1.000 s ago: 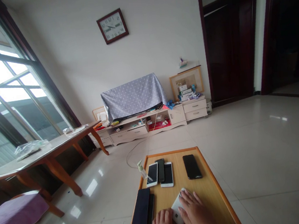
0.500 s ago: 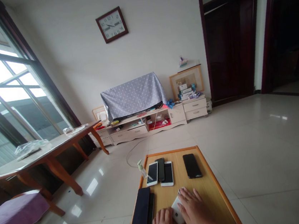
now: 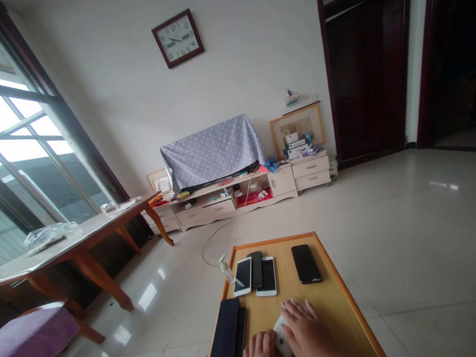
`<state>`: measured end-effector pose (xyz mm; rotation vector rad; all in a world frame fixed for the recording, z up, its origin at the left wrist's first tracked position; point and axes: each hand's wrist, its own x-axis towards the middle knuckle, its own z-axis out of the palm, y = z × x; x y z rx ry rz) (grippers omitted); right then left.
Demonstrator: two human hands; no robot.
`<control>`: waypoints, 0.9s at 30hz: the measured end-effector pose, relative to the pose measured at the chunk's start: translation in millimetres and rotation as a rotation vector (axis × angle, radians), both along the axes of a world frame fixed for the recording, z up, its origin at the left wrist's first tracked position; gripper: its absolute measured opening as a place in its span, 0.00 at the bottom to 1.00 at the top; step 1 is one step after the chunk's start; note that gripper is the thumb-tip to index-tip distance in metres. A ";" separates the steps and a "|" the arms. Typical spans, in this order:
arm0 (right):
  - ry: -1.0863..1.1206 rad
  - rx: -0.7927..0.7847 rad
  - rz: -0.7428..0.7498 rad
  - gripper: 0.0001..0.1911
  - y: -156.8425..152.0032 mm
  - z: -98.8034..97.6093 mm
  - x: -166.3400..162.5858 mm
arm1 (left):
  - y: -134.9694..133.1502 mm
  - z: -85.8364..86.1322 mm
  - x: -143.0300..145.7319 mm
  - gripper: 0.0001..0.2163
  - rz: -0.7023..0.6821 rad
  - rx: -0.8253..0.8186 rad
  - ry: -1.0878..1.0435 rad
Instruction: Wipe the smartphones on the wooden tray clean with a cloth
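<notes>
A white phone [image 3: 281, 337] lies slantwise on the small wooden table [image 3: 341, 327], back side up, with a dark round mark on it. My left hand [image 3: 260, 356] grips its lower left edge with bent fingers. Over its upper part lies my right hand [image 3: 304, 325], fingers close together and covering much of the phone. A small white bit [image 3: 283, 306] shows at the right fingertips, too small to name. Left of my hands, a dark phone with a red edge [image 3: 225, 333] overlaps another dark phone [image 3: 241, 338].
Farther up the table, two white-framed phones [image 3: 243, 275] [image 3: 266, 278] flank a dark phone [image 3: 255, 268]. A black phone [image 3: 307, 263] lies at the right. A clear pump bottle [image 3: 227, 270] stands by the left edge. Beyond are a TV cabinet [image 3: 207, 213] and a long table [image 3: 97, 229].
My right hand has shifted very slightly over the white phone. My left hand stays at the phone's edge, and the other phones lie as before.
</notes>
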<state>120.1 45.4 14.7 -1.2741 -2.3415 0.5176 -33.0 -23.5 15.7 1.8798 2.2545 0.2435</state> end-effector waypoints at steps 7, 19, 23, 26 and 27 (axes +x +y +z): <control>0.074 -0.049 0.131 0.22 -9.7 7.0 -1.7 | -2.0 6.8 0.4 0.25 -0.008 -0.013 -0.027; 0.037 -0.096 0.180 0.23 -12.9 0.0 -7.1 | -0.2 6.3 -0.8 0.25 -0.015 -0.070 -0.008; 0.027 -0.034 0.009 0.24 0.7 1.4 1.0 | -1.0 4.1 0.7 0.25 -0.013 -0.029 -0.008; -0.021 -0.034 -0.038 0.25 2.6 2.6 1.8 | -0.5 2.9 0.6 0.25 -0.007 -0.032 -0.007; -0.022 -0.047 -0.007 0.26 0.1 3.0 0.3 | -0.1 2.4 0.0 0.26 -0.013 -0.041 -0.007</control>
